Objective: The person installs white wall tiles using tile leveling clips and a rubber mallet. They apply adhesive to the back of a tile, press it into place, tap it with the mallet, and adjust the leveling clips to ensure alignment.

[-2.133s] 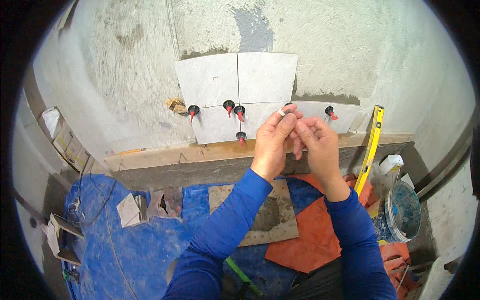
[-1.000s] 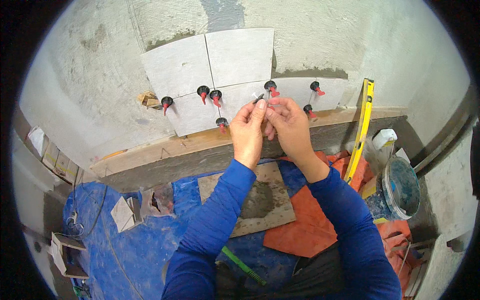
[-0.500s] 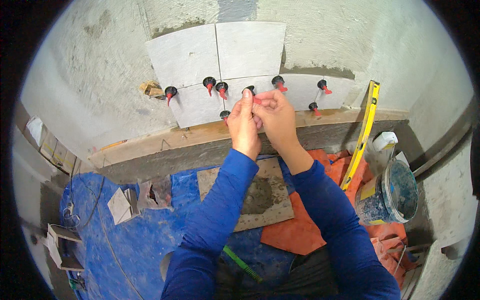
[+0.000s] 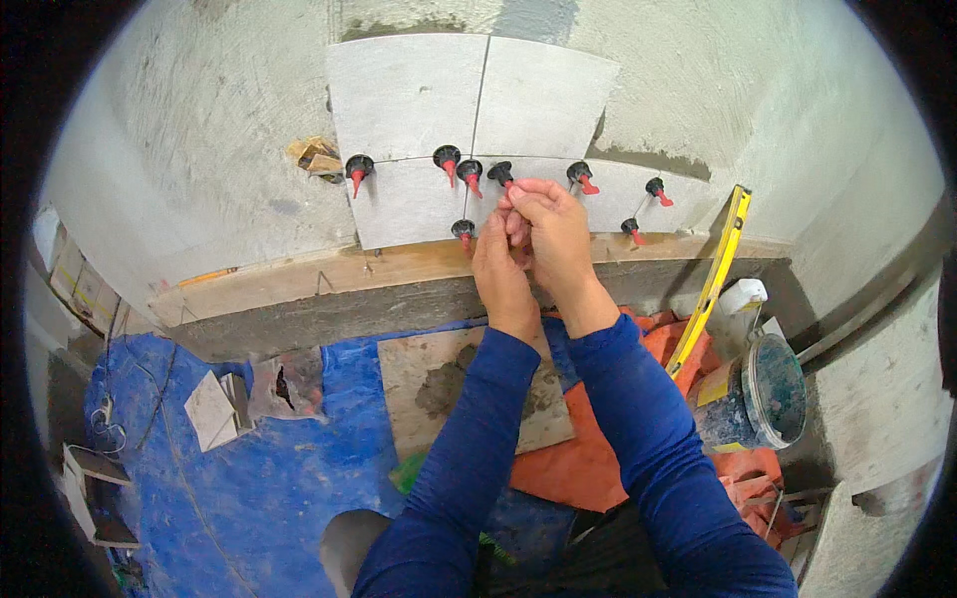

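Note:
My right hand (image 4: 560,237) is closed, its thumb and finger pinching the red handle of a black-capped tile leveling clip (image 4: 501,173) at the joint between two tile rows. Just below and left of it is my left hand (image 4: 506,279). Its fingers are curled in, partly covered by the right hand; what they hold, if anything, is hidden. Around my hands, more red-handled leveling clips (image 4: 470,173) sit on the joints of the light grey tiles (image 4: 409,95). The lower row's middle is partly behind my hands.
A wooden batten (image 4: 289,285) runs beneath the tiles. At right, a yellow spirit level (image 4: 710,284) leans on the wall near a bucket (image 4: 776,391). A mortar-smeared board (image 4: 409,349) lies on the blue tarp (image 4: 259,498), with tile pieces (image 4: 214,411) to its left.
The black cap between my hands is now against the tile joint, with my right fingers on its red handle. My left hand has dropped lower beside it. The view has shifted.

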{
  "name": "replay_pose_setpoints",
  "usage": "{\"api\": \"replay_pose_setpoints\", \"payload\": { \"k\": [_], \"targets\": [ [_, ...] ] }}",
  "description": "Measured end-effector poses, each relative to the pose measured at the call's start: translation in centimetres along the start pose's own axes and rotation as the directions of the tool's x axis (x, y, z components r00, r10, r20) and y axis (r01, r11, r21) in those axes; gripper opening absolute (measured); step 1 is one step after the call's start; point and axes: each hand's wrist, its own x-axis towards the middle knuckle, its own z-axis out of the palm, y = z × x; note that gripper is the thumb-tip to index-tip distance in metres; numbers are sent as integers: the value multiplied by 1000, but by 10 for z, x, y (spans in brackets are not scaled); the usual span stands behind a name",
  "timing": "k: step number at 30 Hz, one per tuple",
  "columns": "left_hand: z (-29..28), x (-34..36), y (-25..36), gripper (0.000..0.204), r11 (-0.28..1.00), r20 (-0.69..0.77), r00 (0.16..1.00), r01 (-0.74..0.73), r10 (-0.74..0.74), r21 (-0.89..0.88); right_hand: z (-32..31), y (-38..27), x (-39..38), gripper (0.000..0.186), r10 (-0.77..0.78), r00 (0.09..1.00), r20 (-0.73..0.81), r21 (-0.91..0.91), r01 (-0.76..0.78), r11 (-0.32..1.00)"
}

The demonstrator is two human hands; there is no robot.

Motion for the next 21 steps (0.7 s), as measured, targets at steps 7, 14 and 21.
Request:
{"api": "replay_pose_setpoints", "payload": {
  "k": [7,14,21],
  "targets": [
    [-7,14,3,38,1000,121,993,-10,8,18,1,-4,-2,18,-7,999,-48,-81,3,997],
    [-3,22,1,46,989,114,993,33,-17,-142,8,-5,0,20,8,997,-80,-3,-8,1000],
    [-2,25,7,50,980,139,989,78,-52,-182,16,-3,-1,20,23,988,-150,87,-10,996]
  ]
}}
